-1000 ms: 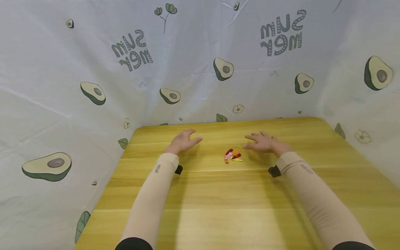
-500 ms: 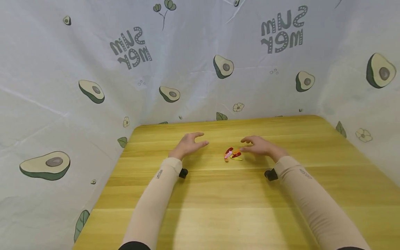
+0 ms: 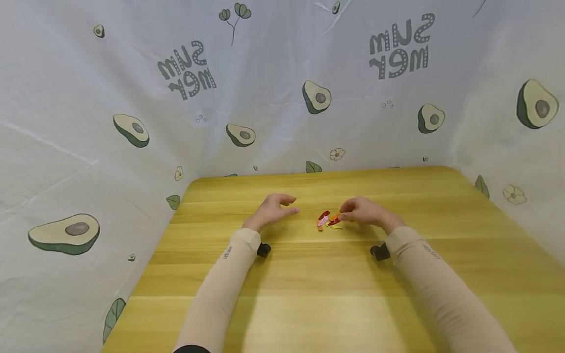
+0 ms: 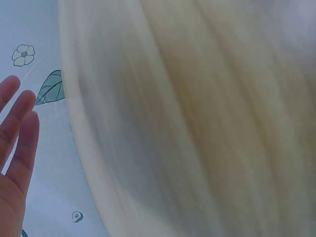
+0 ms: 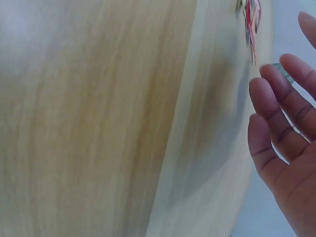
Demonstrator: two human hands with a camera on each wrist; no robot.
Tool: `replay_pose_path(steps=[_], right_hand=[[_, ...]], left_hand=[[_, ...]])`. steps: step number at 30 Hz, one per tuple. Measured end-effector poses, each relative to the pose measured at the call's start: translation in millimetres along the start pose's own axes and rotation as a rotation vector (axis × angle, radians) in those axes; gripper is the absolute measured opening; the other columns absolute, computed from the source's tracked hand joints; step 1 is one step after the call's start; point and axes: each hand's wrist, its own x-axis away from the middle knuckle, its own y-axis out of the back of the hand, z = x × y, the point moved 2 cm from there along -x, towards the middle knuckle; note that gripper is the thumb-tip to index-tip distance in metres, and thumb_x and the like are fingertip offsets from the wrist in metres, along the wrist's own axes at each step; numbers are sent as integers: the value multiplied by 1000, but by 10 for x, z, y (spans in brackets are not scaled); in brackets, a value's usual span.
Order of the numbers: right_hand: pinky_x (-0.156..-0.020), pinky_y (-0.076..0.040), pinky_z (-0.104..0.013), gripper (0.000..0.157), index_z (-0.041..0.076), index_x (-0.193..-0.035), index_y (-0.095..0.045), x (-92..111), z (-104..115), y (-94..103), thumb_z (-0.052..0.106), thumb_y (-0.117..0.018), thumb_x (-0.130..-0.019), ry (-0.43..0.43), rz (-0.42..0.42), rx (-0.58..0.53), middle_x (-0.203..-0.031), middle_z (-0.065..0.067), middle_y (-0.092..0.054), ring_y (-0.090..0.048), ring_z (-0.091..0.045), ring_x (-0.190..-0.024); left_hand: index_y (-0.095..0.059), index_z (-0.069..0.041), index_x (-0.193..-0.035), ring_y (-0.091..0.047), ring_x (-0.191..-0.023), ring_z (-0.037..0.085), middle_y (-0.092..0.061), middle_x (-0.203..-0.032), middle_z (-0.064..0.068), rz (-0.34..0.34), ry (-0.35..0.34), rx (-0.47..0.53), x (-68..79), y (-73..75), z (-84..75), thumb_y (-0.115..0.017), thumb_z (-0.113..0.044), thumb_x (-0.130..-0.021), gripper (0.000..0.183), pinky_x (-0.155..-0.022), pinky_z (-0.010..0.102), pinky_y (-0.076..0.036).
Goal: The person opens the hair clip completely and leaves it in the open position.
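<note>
Several small hair clips (image 3: 323, 220) in red, pink, orange and yellow lie in a loose cluster on the wooden table. My right hand (image 3: 364, 211) is just right of them, fingers bent towards a dark red clip (image 3: 334, 221); whether the fingertips touch it cannot be made out. In the right wrist view, the right hand (image 5: 291, 113) has loosely bent fingers and nothing shows in its palm. My left hand (image 3: 272, 212) hovers left of the cluster, holding nothing, thumb and fingers apart. Its relaxed fingers (image 4: 24, 148) also show in the left wrist view.
The wood-grain table (image 3: 300, 294) runs back to a white curtain (image 3: 273, 113) printed with avocados, flowers and lettering. The curtain also hangs along the left and right sides. A small black wrist camera (image 3: 380, 252) sits under the right wrist, another black camera (image 3: 264, 250) under the left.
My right hand has moved left to the clips, its spread fingers drawing together and bending down. My left hand has shifted right and slightly nearer. The clips lie where they were.
</note>
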Motion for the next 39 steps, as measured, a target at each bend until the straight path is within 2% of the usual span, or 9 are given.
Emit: replay_pose_path(steps=[5, 10, 14, 21, 27, 39], right_hand=[[-65, -50, -32, 28, -7, -109, -67, -12, -29, -42, 17, -68, -95, -15, 18, -62, -92, -13, -70, -59, -18, -78], [-65, -50, -31, 22, -7, -103, -68, -2, -31, -54, 14, -69, -94, -16, 24, -77, -86, -12, -69, -59, -18, -76], [-64, -49, -29, 19, -6, -100, -69, 16, -29, -83, 11, -69, -93, -27, 48, -81, -83, -9, -68, -58, -16, -73], [-61, -44, -27, 16, -5, -95, -69, 26, -14, -108, 11, -69, -91, -37, 68, -57, -76, -4, -63, -52, -15, -67], [-59, -43, -26, 13, -2, -90, -70, 8, -17, -127, 11, -70, -91, -62, 85, -42, -72, -1, -61, -52, -13, -65], [-61, -45, -25, 13, -3, -86, -69, 5, -17, -160, 9, -71, -90, -43, 75, -76, -73, 1, -62, -52, -11, -66]], left_hand=[[-64, -5, -134, -64, -117, 25, -68, -130, 9, 27, -43, -21, -48, -61, -91, -72, -32, -93, 50, -97, 40, -53], [-65, -3, -131, -67, -110, 23, -70, -125, 11, 64, -83, -41, -121, -134, -163, -73, -31, -93, 48, -93, 36, -55], [-66, -2, -129, -67, -106, 22, -71, -121, 12, 99, -68, -33, -152, -204, -189, -73, -29, -93, 46, -90, 33, -55], [-73, -2, -115, -66, -99, 17, -74, -110, 7, 123, -36, -35, -224, -300, -267, -74, -23, -92, 31, -87, 31, -54], [-74, -2, -113, -66, -95, 15, -74, -105, 6, 173, -27, -55, -286, -396, -322, -75, -19, -91, 28, -85, 28, -54], [-76, -3, -104, -61, -84, 10, -74, -97, 3, 226, -16, -110, -380, -566, -524, -75, -16, -91, 19, -75, 21, -52]])
